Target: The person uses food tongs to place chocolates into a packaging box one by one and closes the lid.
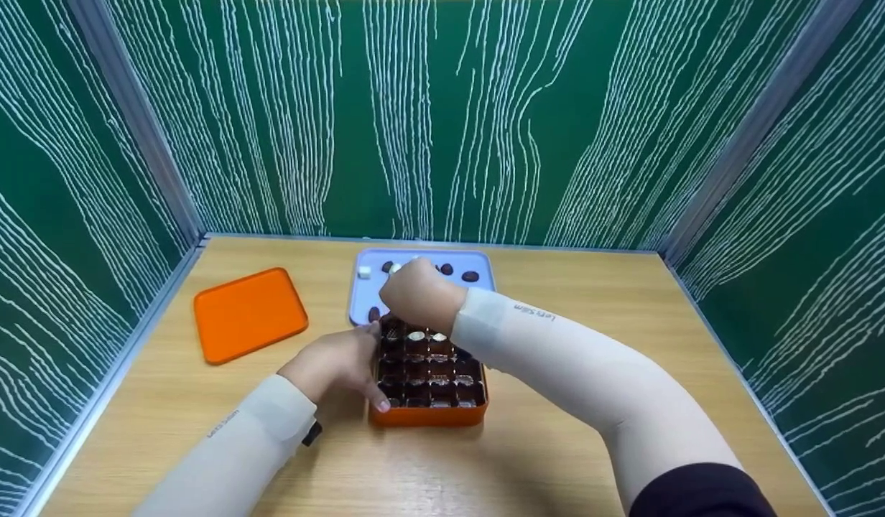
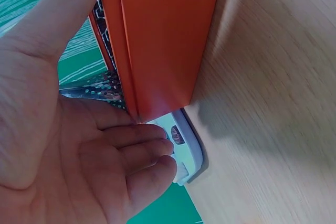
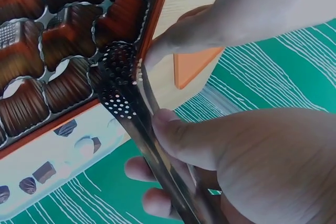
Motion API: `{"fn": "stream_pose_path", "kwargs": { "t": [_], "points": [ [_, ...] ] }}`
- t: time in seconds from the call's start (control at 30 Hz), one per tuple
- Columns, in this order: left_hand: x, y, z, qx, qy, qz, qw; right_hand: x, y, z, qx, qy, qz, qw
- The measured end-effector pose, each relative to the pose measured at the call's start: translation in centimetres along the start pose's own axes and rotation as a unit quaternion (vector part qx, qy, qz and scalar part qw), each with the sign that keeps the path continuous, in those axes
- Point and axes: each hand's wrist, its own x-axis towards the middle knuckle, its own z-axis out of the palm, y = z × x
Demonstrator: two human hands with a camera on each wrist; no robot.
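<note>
My right hand (image 1: pixel 422 293) grips metal tongs (image 3: pixel 164 174) whose tips are perforated. Those tips dip into a far-left corner cell of an orange box (image 1: pixel 429 416); whether they pinch anything cannot be made out. A dark brown divided insert (image 1: pixel 439 370) lines the box, and white pieces (image 1: pixel 416 336) sit in two of its cells. Beside the box, my left hand (image 1: pixel 342 361) spans its left side. Its thumb touches the near corner and its fairly straight fingers (image 2: pixel 149 174) rest by the far corner, the palm off the wall.
Behind the box lies a pale blue tray (image 1: pixel 360 293) bearing several dark chocolate-like pieces (image 1: pixel 470 276) and a white cube (image 1: pixel 364 272). An orange lid (image 1: pixel 252 316) rests on the wooden table (image 1: pixel 557 445) at the left. Green panels (image 1: pixel 485 143) with white lines enclose the table.
</note>
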Motion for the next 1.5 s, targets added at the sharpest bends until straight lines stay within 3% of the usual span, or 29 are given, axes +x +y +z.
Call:
{"fn": "stream_pose_path", "kwargs": {
  "t": [0.2,0.33,0.43,0.6,0.7,0.83,1.0,1.23,1.33,1.5],
  "points": [
    [-0.2,0.1,0.0,0.003,0.006,0.003,1.0,-0.3,0.5,0.0,-0.001,0.051,-0.006,0.999],
    [-0.3,0.1,0.0,-0.007,0.012,0.004,0.9999,-0.1,0.2,0.4,-0.005,0.064,-0.006,0.998],
    [-0.3,0.1,0.0,-0.005,0.014,0.006,0.9999,0.3,-0.3,0.8,-0.003,0.053,-0.007,0.999],
    [-0.1,0.0,0.0,-0.006,0.015,0.009,0.9998,1.0,-1.1,1.2,0.019,0.003,-0.003,1.0],
    [-0.2,0.1,0.1,-0.006,0.012,0.01,0.9999,0.7,-0.8,1.2,0.015,0.001,-0.006,1.0],
    [-0.3,0.1,0.1,-0.008,0.004,0.007,0.9999,-0.4,1.0,1.0,0.028,0.014,-0.007,0.999],
    [-0.2,-0.1,0.1,-0.006,0.005,0.013,0.9999,-1.5,4.9,1.4,0.099,-0.016,0.029,0.995],
    [-0.2,-0.2,0.0,0.013,-0.011,0.03,0.9994,-3.8,9.6,4.7,0.12,-0.045,0.082,0.988],
    [-0.1,-0.1,0.0,0.031,-0.017,0.031,0.9989,-4.6,10.7,6.4,0.145,-0.08,0.1,0.981],
    [-0.2,0.1,0.2,0.035,-0.022,0.023,0.9989,-5.5,11.7,8.9,0.263,-0.151,0.124,0.945]
  ]
}}
